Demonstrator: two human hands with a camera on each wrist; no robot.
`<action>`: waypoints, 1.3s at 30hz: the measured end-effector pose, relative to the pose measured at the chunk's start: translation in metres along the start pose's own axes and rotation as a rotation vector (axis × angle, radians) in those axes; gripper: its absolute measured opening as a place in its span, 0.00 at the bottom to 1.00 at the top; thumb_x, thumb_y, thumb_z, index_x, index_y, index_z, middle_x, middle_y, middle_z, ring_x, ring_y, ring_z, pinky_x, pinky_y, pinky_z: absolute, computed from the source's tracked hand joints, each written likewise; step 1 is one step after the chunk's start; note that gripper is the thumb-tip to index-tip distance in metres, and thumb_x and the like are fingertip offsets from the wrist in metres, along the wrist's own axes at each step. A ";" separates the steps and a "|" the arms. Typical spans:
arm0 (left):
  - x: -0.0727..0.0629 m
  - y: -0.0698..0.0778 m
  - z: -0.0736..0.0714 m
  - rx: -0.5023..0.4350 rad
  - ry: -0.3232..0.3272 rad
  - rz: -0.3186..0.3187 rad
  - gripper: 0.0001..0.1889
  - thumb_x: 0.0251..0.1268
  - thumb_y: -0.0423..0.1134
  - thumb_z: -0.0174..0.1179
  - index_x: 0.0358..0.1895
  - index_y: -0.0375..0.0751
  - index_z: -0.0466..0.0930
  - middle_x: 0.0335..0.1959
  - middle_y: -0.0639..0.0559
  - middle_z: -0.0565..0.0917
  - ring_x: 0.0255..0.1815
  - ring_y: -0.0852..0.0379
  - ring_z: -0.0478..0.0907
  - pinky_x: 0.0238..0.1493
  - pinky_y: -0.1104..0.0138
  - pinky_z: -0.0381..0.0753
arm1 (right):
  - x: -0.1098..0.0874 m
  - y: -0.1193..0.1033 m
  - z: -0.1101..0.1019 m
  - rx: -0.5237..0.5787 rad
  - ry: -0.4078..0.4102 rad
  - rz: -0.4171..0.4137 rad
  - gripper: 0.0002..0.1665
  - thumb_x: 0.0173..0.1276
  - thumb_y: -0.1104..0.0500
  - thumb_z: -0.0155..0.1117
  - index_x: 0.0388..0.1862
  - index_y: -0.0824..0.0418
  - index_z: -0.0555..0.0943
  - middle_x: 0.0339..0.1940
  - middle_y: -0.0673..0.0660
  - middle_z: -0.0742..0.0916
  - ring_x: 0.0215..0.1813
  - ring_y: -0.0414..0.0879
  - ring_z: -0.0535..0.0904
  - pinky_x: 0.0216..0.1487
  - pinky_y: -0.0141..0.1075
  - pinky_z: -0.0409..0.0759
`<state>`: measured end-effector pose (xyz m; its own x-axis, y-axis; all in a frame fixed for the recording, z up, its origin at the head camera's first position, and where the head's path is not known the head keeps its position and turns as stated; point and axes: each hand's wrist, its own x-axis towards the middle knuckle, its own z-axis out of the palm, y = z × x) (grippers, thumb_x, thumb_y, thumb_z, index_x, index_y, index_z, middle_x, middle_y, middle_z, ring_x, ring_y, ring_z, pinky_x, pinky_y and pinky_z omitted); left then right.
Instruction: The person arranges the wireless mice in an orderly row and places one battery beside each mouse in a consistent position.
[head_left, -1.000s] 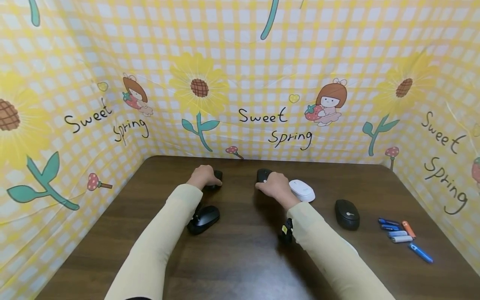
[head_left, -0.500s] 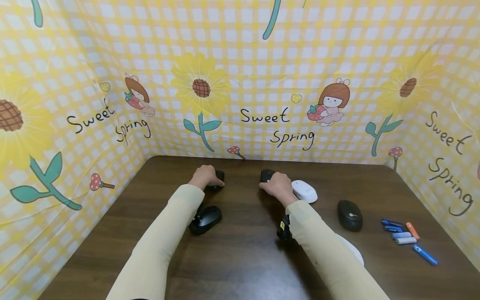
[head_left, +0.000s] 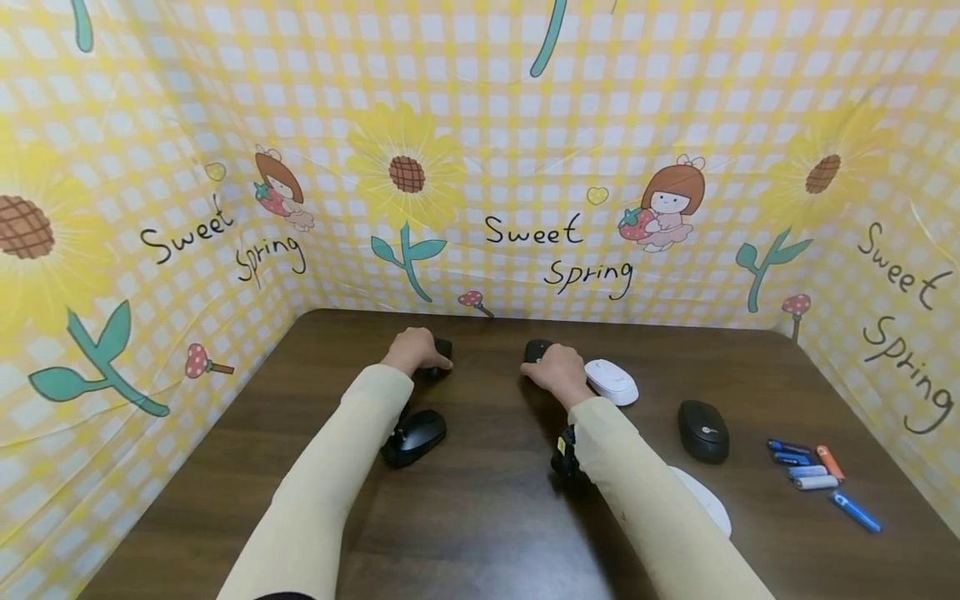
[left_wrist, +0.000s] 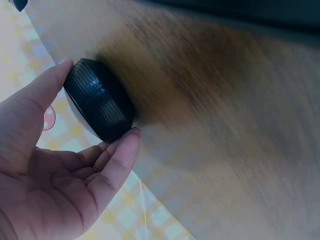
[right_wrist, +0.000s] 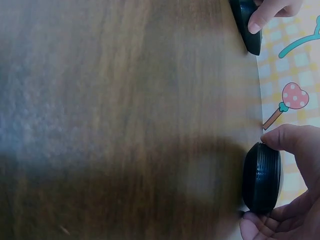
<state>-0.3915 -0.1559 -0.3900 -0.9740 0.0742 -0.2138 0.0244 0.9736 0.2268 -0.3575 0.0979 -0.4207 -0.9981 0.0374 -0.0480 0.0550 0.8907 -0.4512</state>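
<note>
At the far left of the table, my left hand (head_left: 411,351) grips a black computer mouse (head_left: 444,358) by its sides. The left wrist view shows the thumb on one side of this mouse (left_wrist: 102,102) and fingertips on the other. Farther right, my right hand (head_left: 558,369) holds a second black computer mouse (head_left: 536,350), partly covered by the hand. In the right wrist view that mouse (right_wrist: 261,177) sits between thumb and fingers at the table's far edge. A white mouse (head_left: 611,382) lies just right of my right hand.
On the brown table (head_left: 487,500), a glossy black mouse (head_left: 416,437) lies beside my left forearm. Another black mouse (head_left: 703,431) stands at the right, near several batteries (head_left: 813,477). My right sleeve partly hides a white mouse (head_left: 705,500). A patterned cloth (head_left: 525,275) borders the table.
The head view has turned slightly, so everything sits a little farther right in it. Both hands keep their grip on the mice; the white mouse by my right sleeve shows more.
</note>
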 end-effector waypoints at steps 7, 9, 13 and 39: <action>0.003 0.001 0.000 0.001 -0.001 -0.005 0.30 0.57 0.56 0.68 0.50 0.31 0.80 0.51 0.34 0.79 0.46 0.41 0.79 0.44 0.53 0.79 | 0.004 0.000 0.004 -0.008 0.012 -0.008 0.25 0.62 0.41 0.64 0.27 0.63 0.81 0.29 0.60 0.83 0.32 0.54 0.78 0.35 0.45 0.78; 0.004 0.002 -0.001 -0.009 0.002 -0.004 0.30 0.57 0.56 0.68 0.50 0.31 0.80 0.50 0.34 0.79 0.45 0.41 0.79 0.45 0.52 0.79 | 0.005 0.000 0.003 -0.012 0.016 -0.007 0.25 0.63 0.41 0.63 0.28 0.64 0.82 0.30 0.61 0.83 0.33 0.54 0.79 0.36 0.45 0.78; 0.003 0.004 -0.003 -0.019 0.003 -0.005 0.30 0.57 0.55 0.68 0.51 0.30 0.79 0.51 0.34 0.79 0.46 0.40 0.79 0.45 0.52 0.78 | 0.006 -0.002 0.003 0.001 0.029 0.004 0.27 0.62 0.41 0.64 0.35 0.67 0.83 0.35 0.63 0.84 0.36 0.56 0.80 0.39 0.46 0.79; 0.007 0.006 -0.003 0.005 -0.003 -0.014 0.33 0.58 0.56 0.67 0.55 0.30 0.78 0.55 0.33 0.77 0.50 0.39 0.77 0.49 0.52 0.77 | 0.010 -0.001 0.001 0.052 0.035 0.060 0.39 0.59 0.40 0.68 0.52 0.73 0.78 0.49 0.69 0.82 0.49 0.61 0.79 0.48 0.49 0.78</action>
<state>-0.3987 -0.1505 -0.3869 -0.9735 0.0610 -0.2203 0.0117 0.9757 0.2187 -0.3673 0.0969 -0.4214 -0.9932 0.1070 -0.0454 0.1154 0.8618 -0.4940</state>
